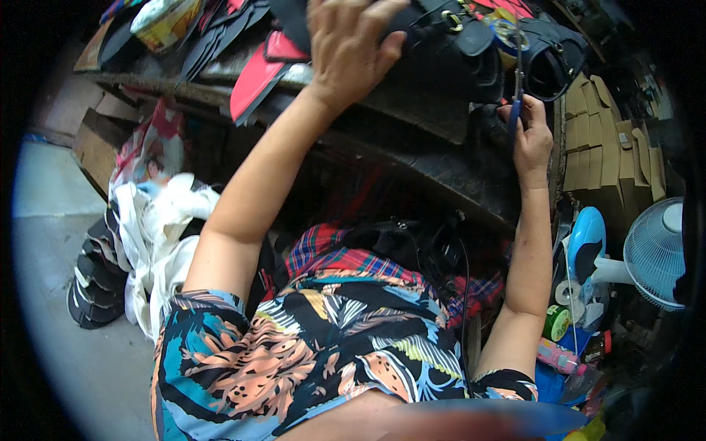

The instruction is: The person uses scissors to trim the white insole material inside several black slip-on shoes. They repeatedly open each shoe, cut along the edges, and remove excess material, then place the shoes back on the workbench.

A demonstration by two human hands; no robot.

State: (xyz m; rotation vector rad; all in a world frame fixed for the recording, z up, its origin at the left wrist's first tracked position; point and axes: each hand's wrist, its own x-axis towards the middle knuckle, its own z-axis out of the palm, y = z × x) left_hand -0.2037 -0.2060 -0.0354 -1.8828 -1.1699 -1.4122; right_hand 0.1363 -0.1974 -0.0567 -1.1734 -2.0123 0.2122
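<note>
My right hand [531, 138] is closed round the blue handles of a pair of scissors [516, 110], whose blades point away toward the far edge of the workbench. At the far middle, my left hand [351, 48] reaches over dark material on the bench. Its fingers are stretched out with the thumb apart, and the fingertips touch the top of the picture. Just left of that wrist lies a red and black sole-shaped piece [254, 84], jutting over the bench's near edge. Black strappy shoes with buckles [548, 62] sit beyond the scissors.
Stacked black sole pieces [224, 37] and a yellow-and-white container [165, 22] stand at the far left of the workbench [419, 114]. Cardboard boxes [599, 147] and a fan [654, 250] are on the right. White fabric [158, 242] and black soles [95, 287] lie at left.
</note>
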